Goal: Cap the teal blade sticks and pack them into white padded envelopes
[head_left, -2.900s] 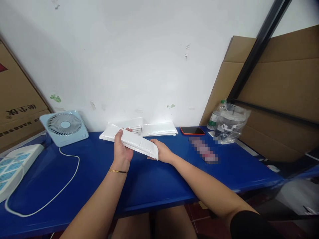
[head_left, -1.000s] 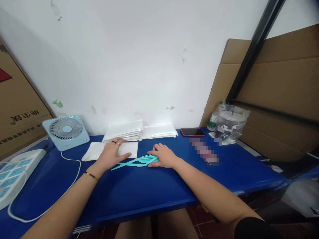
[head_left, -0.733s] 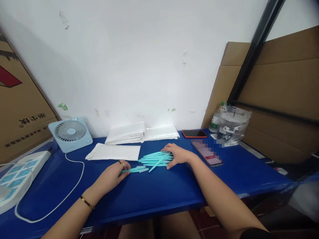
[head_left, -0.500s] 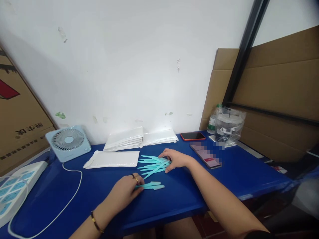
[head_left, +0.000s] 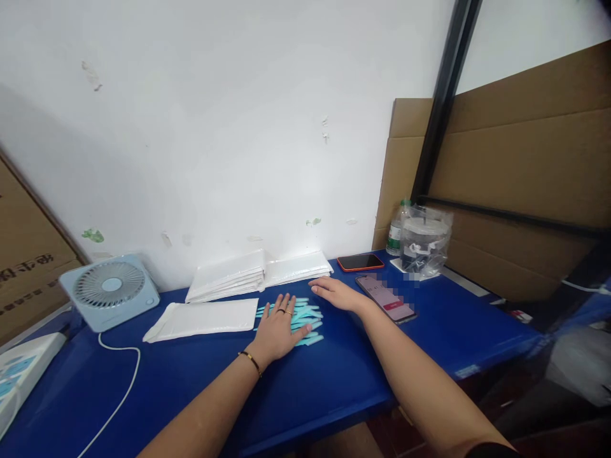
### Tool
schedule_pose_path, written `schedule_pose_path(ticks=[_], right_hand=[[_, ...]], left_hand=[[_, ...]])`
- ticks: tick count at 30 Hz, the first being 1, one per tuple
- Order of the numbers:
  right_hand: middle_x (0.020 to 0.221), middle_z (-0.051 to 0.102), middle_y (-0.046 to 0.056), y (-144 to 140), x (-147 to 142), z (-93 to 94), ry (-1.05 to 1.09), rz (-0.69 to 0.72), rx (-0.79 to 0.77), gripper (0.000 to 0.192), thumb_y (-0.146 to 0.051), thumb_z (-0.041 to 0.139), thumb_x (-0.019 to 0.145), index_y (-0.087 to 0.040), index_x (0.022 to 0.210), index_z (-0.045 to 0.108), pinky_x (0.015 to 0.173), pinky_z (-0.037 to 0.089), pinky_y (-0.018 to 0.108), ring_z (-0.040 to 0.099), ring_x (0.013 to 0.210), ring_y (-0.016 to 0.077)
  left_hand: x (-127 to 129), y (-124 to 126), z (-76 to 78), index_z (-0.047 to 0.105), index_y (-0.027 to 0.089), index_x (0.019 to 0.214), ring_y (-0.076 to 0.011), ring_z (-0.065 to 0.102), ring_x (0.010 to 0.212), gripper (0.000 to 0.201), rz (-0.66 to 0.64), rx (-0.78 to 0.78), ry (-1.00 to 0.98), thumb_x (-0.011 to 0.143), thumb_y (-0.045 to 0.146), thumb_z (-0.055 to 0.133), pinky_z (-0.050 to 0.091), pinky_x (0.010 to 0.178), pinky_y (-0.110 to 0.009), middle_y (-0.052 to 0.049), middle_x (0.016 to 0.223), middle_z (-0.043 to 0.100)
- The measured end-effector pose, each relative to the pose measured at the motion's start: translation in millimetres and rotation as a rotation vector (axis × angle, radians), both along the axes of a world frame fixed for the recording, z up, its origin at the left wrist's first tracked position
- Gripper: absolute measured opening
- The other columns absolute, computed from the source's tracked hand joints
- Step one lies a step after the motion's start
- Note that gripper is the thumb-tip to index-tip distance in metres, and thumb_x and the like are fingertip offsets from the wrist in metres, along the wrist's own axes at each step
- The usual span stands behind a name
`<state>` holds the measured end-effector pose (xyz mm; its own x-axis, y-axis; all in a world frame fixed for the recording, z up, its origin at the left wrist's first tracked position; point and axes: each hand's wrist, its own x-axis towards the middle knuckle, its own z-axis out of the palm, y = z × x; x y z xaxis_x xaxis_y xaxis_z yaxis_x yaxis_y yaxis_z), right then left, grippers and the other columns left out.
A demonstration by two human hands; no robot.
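Note:
Several turquoise eyebrow razors (head_left: 312,315) lie in a loose heap on the blue table, their pale ends pointing right. My left hand (head_left: 277,332) rests flat over the heap with its fingers spread, hiding the left part of it. Just beyond the heap's upper right, my right hand (head_left: 338,295) hovers or rests with fingers stretched out and nothing in them. A single white padded envelope (head_left: 205,318) lies left of the heap, its right edge close to the razors.
White envelopes are stacked by the wall in two piles (head_left: 229,275) (head_left: 298,268). A blue fan (head_left: 111,289) and a power strip (head_left: 28,369) stand left. Two phones (head_left: 360,262) (head_left: 389,299), a bottle (head_left: 394,232) and a bagged container (head_left: 424,242) are right.
My left hand has let go of the razors it held and moved forward to lie flat on the heap. My right hand has lifted off the razors, slightly up and right.

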<state>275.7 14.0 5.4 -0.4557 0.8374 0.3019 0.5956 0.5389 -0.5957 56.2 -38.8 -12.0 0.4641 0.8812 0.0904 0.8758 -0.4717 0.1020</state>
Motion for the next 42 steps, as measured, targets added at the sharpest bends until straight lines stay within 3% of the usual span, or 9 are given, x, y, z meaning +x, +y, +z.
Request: schedule_pose_path(ticks=[3, 9, 15, 19, 22, 24, 33, 39, 42], right_hand=[[0.118, 0.059, 0.009, -0.7, -0.5, 1.6, 0.0, -0.015, 0.037, 0.041, -0.043, 0.035, 0.093, -0.019, 0.118, 0.057, 0.098, 0.038, 0.038, 0.052, 0.11, 0.0202], [0.117, 0.058, 0.01, -1.2, -0.9, 2.6, -0.042, -0.028, 0.068, 0.038, -0.038, 0.037, 0.093, -0.018, 0.118, 0.057, 0.097, 0.038, 0.037, 0.052, 0.11, 0.0204], [0.095, 0.061, 0.007, -3.7, 1.1, 0.5, -0.147, 0.002, 0.051, 0.024, -0.034, 0.063, 0.076, -0.018, 0.093, 0.067, 0.077, 0.045, 0.03, 0.057, 0.086, 0.0186], [0.085, 0.06, 0.004, -3.5, -0.2, 1.7, -0.147, -0.006, 0.023, 0.016, -0.032, 0.064, 0.074, -0.02, 0.084, 0.068, 0.066, 0.043, 0.026, 0.056, 0.074, 0.0151], [0.085, 0.061, 0.004, 7.5, -9.4, 1.6, -0.096, -0.062, 0.021, 0.014, -0.026, 0.057, 0.078, -0.019, 0.085, 0.067, 0.068, 0.043, 0.025, 0.056, 0.075, 0.0141], [0.086, 0.062, 0.004, 19.3, -18.9, -0.1, -0.091, -0.085, 0.007, 0.014, -0.027, 0.061, 0.075, -0.019, 0.084, 0.068, 0.069, 0.042, 0.025, 0.056, 0.076, 0.0145], [0.062, 0.062, 0.0, 39.9, -32.0, -15.7, -0.008, 0.025, -0.273, 0.017, -0.03, 0.068, 0.065, -0.014, 0.071, 0.069, 0.052, 0.037, 0.02, 0.052, 0.057, 0.0105], [0.062, 0.061, 0.001, 42.9, -14.0, -18.6, 0.065, -0.08, -0.282, 0.02, -0.031, 0.068, 0.066, -0.013, 0.073, 0.07, 0.051, 0.034, 0.02, 0.048, 0.055, 0.0096], [0.073, 0.062, 0.002, 41.2, -12.6, -16.7, 0.053, -0.125, -0.176, 0.022, -0.034, 0.069, 0.065, -0.015, 0.075, 0.07, 0.055, 0.037, 0.021, 0.049, 0.061, 0.0109]], left_hand=[[4.9, -0.2, -5.6, 0.017, 0.014, 0.144, -0.0323, 0.009, 0.138, 0.09, 0.118, -0.015, 0.0, 0.078, 0.074, 0.021, 0.012, 0.108, -0.054, -0.016, 0.149, 0.016], [12.8, -7.0, -5.4, 0.015, 0.014, 0.145, -0.0346, 0.002, 0.138, 0.096, 0.141, -0.019, 0.021, 0.073, 0.078, 0.022, 0.009, 0.108, -0.056, -0.015, 0.15, 0.009], [9.1, -2.4, -3.3, 0.014, 0.017, 0.145, -0.0331, 0.004, 0.138, 0.09, 0.071, -0.08, 0.0, 0.076, 0.075, 0.024, 0.008, 0.107, -0.056, -0.012, 0.151, 0.009], [-7.8, 13.2, 13.4, 0.031, 0.018, 0.14, -0.0288, 0.027, 0.133, 0.066, 0.123, -0.027, -0.134, 0.087, 0.058, 0.025, 0.023, 0.105, -0.047, -0.012, 0.145, 0.031], [-26.1, 31.8, 25.7, 0.056, 0.017, 0.117, -0.0237, 0.052, 0.111, 0.045, 0.156, -0.025, -0.198, 0.089, 0.039, 0.029, 0.039, 0.09, -0.035, -0.012, 0.119, 0.059], [-35.8, 41.9, 28.0, 0.063, 0.019, 0.101, -0.0215, 0.058, 0.098, 0.035, 0.145, -0.029, -0.206, 0.087, 0.034, 0.034, 0.041, 0.08, -0.031, -0.008, 0.102, 0.065], [-46.8, 57.3, 9.5, 0.064, 0.023, 0.078, -0.0135, 0.058, 0.068, 0.019, 0.136, -0.146, -0.303, 0.079, 0.035, 0.05, 0.035, 0.057, -0.022, 0.002, 0.074, 0.065], [-54.5, 65.1, 9.2, 0.066, 0.024, 0.079, -0.0158, 0.058, 0.073, 0.018, 0.196, -0.097, -0.311, 0.079, 0.032, 0.05, 0.033, 0.059, -0.024, 0.001, 0.075, 0.066], [-53.5, 63.2, 11.5, 0.066, 0.026, 0.085, -0.0162, 0.058, 0.081, 0.017, 0.184, -0.02, -0.312, 0.078, 0.032, 0.052, 0.034, 0.063, -0.025, 0.001, 0.087, 0.066]])
